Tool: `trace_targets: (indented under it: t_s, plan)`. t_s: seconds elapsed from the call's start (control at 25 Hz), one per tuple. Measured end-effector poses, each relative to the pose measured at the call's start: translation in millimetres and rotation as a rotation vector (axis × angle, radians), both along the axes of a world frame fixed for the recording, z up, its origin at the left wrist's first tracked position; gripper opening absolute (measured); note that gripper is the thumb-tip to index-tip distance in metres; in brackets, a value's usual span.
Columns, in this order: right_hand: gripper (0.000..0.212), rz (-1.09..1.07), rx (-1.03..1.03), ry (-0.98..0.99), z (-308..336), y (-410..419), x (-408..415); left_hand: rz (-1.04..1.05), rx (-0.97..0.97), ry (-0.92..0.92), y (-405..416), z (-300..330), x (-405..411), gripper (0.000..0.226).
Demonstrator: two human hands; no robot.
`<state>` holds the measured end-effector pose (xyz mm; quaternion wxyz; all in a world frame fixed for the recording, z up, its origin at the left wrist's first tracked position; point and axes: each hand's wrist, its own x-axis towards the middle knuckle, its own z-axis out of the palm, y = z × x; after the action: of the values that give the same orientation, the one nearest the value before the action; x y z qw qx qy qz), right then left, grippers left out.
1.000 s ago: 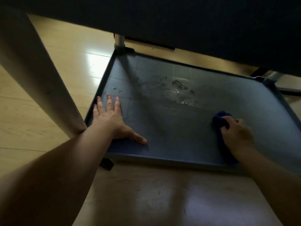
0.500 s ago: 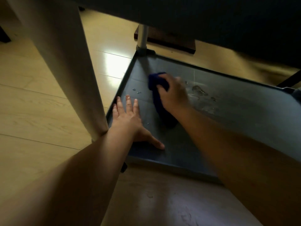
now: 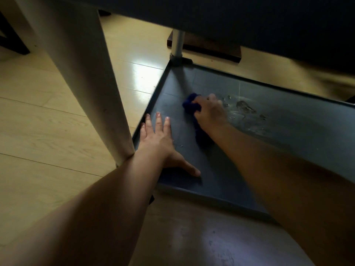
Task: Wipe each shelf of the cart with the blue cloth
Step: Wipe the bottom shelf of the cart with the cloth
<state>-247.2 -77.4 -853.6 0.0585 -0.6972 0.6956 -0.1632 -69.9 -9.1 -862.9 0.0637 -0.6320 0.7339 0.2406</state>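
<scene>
The cart's bottom shelf [image 3: 288,143] is a dark grey tray with a raised rim, low above the floor. My right hand [image 3: 209,112] presses the crumpled blue cloth [image 3: 190,104] onto the shelf's left part; more cloth trails under my wrist. Water drops and a wet smear [image 3: 245,108] lie just right of that hand. My left hand [image 3: 159,139] rests flat on the shelf's near left corner, fingers spread, thumb pointing right.
The shelf above [image 3: 249,20] overhangs as a dark slab across the top. A thick pale post [image 3: 76,73] rises at the left by my left wrist. A thin grey post [image 3: 177,45] stands at the far left corner. Light wooden floor [image 3: 48,121] surrounds the cart.
My right hand with the cloth swept from the shelf's right side to its left part, wiping away the drops there. The left hand stayed planted on the corner.
</scene>
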Motion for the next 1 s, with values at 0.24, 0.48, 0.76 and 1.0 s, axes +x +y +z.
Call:
trace_targets:
  t_s: [0.24, 0.48, 0.76, 1.0]
  plan:
    - [0.034, -0.519, 0.082, 0.117, 8.3, 93.3, -181.5, -0.005, -0.015, -0.001, 7.6, 8.5, 2.8, 0.198]
    - [0.033, -0.451, -0.001, -0.096, 21.8, 101.5, -140.1, -0.098, 0.043, -0.34, 21.7, 40.9, 0.9, 0.188]
    - [0.037, 0.078, -0.069, -0.318, 23.0, 111.5, 41.0, -0.206, 0.124, -0.659, 39.1, 56.4, 5.8, 0.15]
    - [0.031, 0.131, 0.028, -0.015, 0.9, 122.2, 58.3, -0.154, 0.144, -0.644, 34.1, 46.1, 8.2, 0.144]
